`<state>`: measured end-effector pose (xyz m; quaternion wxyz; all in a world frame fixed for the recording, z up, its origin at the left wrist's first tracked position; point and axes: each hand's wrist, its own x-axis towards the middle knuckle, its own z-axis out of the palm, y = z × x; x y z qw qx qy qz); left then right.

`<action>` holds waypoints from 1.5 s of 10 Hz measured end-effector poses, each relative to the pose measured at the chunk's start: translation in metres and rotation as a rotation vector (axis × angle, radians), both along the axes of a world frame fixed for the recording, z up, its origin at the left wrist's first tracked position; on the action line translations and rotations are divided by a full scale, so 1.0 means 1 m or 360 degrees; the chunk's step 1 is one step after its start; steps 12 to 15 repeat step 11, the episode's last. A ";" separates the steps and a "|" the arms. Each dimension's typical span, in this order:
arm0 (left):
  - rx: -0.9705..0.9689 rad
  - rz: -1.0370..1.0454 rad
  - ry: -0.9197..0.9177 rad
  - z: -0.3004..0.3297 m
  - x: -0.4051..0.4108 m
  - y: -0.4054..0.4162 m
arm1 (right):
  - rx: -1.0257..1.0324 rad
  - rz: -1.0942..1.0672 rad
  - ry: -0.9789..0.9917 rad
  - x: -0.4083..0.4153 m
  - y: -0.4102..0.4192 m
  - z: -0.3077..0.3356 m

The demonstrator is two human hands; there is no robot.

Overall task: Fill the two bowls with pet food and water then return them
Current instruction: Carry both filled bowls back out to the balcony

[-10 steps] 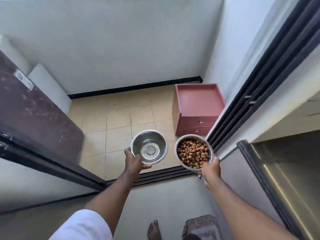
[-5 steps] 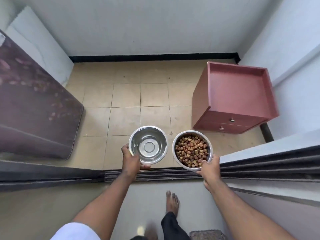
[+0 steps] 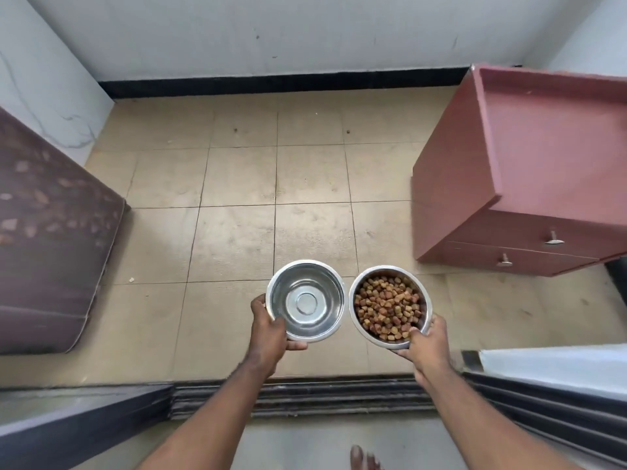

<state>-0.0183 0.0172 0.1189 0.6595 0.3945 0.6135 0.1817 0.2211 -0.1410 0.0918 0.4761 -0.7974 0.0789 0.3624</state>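
My left hand [image 3: 268,330] grips the near rim of a shiny steel bowl [image 3: 307,300], thumb inside and fingers underneath. I cannot tell whether clear water lies in it; its bottom ring shows plainly. My right hand [image 3: 425,344] holds a second steel bowl [image 3: 420,290] by its near rim; brown pet food kibble [image 3: 386,308] fills it. Both bowls are held level, side by side, over the beige tiled floor [image 3: 237,212] just past the door sill.
A dark sliding-door track [image 3: 298,396] crosses in front of me. A pink two-drawer cabinet [image 3: 529,171] stands at the right, a dark patterned mattress [image 3: 51,232] leans at the left. White walls close the small space. My bare foot [image 3: 364,457] shows at the bottom.
I have stepped closer to the sill; the view has tipped further down over the tiled floor. Both bowls stay in my hands, carried forward past the door track.
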 end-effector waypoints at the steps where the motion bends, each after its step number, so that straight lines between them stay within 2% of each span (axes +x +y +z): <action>1: -0.0003 0.0001 -0.0001 -0.060 0.005 0.008 | -0.0010 0.0024 -0.0009 0.005 0.014 -0.060; 4: 0.0025 0.0093 0.0003 -0.205 0.015 0.023 | -0.0130 0.0045 -0.0023 0.014 0.034 -0.191; 7: 0.0094 0.0109 -0.0020 -0.272 0.010 0.024 | 0.0026 0.0004 0.0034 0.009 0.042 -0.238; 9: 0.0077 0.0052 0.0094 -0.268 0.012 0.024 | -0.0059 0.0101 -0.0025 0.005 0.040 -0.241; 10: 0.0319 -0.0228 0.0689 -0.255 0.015 0.023 | -0.0405 0.0364 -0.0207 0.005 0.044 -0.229; 11: 0.0674 -0.0569 0.1213 -0.222 0.024 0.016 | -0.0819 0.0707 -0.0687 -0.001 0.053 -0.195; 15: 0.0674 -0.0569 0.1213 -0.222 0.024 0.016 | -0.0819 0.0707 -0.0687 -0.001 0.053 -0.195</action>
